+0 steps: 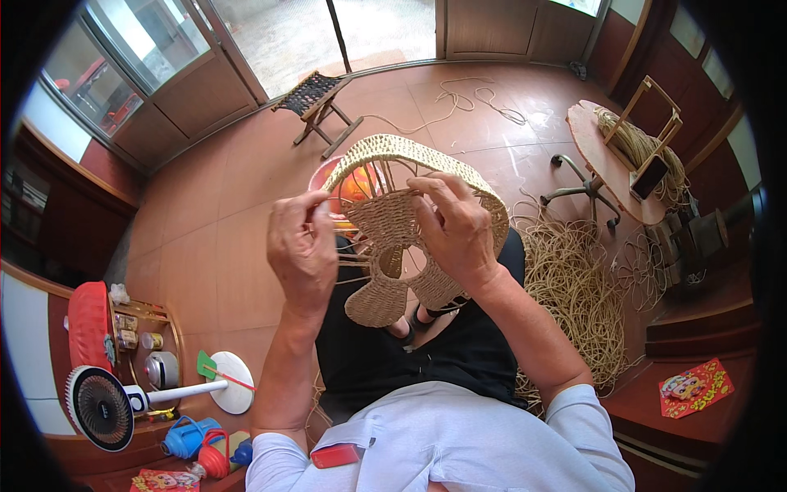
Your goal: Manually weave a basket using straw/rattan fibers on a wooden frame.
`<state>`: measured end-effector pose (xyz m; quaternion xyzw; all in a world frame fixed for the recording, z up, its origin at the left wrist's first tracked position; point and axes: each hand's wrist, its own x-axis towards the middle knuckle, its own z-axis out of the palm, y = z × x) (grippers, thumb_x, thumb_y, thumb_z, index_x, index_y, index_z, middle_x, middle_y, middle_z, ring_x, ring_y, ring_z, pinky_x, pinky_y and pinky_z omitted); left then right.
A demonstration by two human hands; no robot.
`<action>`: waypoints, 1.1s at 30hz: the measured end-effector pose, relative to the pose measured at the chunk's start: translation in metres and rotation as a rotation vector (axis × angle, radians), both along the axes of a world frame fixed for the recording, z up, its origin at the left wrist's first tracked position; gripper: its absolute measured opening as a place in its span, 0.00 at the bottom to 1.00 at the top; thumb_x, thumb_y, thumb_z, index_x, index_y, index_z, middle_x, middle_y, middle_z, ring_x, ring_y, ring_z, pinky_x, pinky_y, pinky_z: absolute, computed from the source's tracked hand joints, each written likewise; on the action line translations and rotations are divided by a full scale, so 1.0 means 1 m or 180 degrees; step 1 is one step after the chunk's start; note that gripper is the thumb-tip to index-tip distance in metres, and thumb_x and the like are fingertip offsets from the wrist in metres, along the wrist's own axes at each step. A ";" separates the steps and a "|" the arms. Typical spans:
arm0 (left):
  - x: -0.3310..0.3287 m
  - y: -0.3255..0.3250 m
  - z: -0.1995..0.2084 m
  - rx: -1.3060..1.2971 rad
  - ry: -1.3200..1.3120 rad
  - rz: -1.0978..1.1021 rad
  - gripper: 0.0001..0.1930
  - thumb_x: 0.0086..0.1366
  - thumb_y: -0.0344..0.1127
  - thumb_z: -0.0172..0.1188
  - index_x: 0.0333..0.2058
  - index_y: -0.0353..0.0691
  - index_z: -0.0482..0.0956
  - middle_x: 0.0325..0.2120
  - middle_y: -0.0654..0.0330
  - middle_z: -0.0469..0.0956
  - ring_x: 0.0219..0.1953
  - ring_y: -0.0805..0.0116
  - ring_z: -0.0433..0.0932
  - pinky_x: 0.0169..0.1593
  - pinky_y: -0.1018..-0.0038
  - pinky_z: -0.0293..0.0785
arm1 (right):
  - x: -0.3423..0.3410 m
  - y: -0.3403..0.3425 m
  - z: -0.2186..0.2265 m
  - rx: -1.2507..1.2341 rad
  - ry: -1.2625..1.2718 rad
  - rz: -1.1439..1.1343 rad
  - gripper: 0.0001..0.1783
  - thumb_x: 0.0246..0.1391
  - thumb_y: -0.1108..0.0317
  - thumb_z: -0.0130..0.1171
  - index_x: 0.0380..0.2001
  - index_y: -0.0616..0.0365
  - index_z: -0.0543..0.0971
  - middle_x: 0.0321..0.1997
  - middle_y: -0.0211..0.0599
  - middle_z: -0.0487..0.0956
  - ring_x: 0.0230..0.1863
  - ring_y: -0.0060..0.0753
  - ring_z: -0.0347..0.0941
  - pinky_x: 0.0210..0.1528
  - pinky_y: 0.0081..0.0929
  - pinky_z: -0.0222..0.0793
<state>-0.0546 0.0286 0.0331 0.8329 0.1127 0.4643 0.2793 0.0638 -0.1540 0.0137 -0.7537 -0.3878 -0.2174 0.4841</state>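
Over my lap is a woven straw piece (375, 305) with petal-like panels around a round hole, bare thin rods between them, and a curved plaited band (402, 148) along its far side. My left hand (303, 246) is closed in a pinch at the band's left end; whether a loose strand is also between its fingertips is hidden. On the right, my right hand (455, 225) grips the upper edge of the far panel with bent fingers. Beyond the left hand, partly behind the weave, sits a pink basin (321, 174) with orange and yellow contents.
A heap of straw cord (566, 295) lies on the floor at my right. Farther off are a folding stool (316, 102), a trailing cord (459, 97) and a round-topped swivel stand (586, 135) bearing coiled cord. At left stand a fan (102, 407) and a blue jug (187, 439).
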 end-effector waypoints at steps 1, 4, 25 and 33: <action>-0.007 0.004 -0.002 -0.0050 -0.0044 0.0214 0.05 0.72 0.25 0.63 0.43 0.36 0.85 0.36 0.57 0.81 0.36 0.63 0.80 0.40 0.67 0.79 | -0.002 -0.002 0.002 0.0020 -0.0009 -0.0205 0.10 0.65 0.71 0.66 0.48 0.50 0.85 0.39 0.39 0.82 0.35 0.44 0.85 0.36 0.40 0.82; -0.025 0.010 -0.014 -0.0264 0.0104 0.0326 0.04 0.74 0.25 0.62 0.43 0.36 0.85 0.37 0.58 0.80 0.37 0.65 0.80 0.40 0.68 0.79 | 0.003 -0.006 0.003 -0.0182 -0.0292 -0.0279 0.09 0.66 0.69 0.67 0.48 0.51 0.88 0.37 0.37 0.83 0.32 0.42 0.84 0.36 0.36 0.80; -0.078 0.026 -0.099 -0.1942 -0.0126 0.0596 0.08 0.76 0.30 0.62 0.48 0.33 0.81 0.39 0.61 0.80 0.38 0.72 0.79 0.43 0.73 0.78 | 0.027 -0.006 0.022 -0.0485 -0.0662 -0.0284 0.08 0.63 0.69 0.66 0.44 0.48 0.88 0.36 0.34 0.84 0.30 0.42 0.84 0.34 0.38 0.81; -0.103 0.010 -0.131 -0.3298 0.1122 -0.0659 0.22 0.85 0.47 0.51 0.56 0.33 0.83 0.41 0.59 0.83 0.39 0.74 0.81 0.45 0.76 0.82 | 0.076 -0.050 0.038 -0.0311 0.0306 -0.0015 0.09 0.70 0.64 0.65 0.46 0.54 0.90 0.42 0.36 0.88 0.39 0.29 0.85 0.42 0.30 0.82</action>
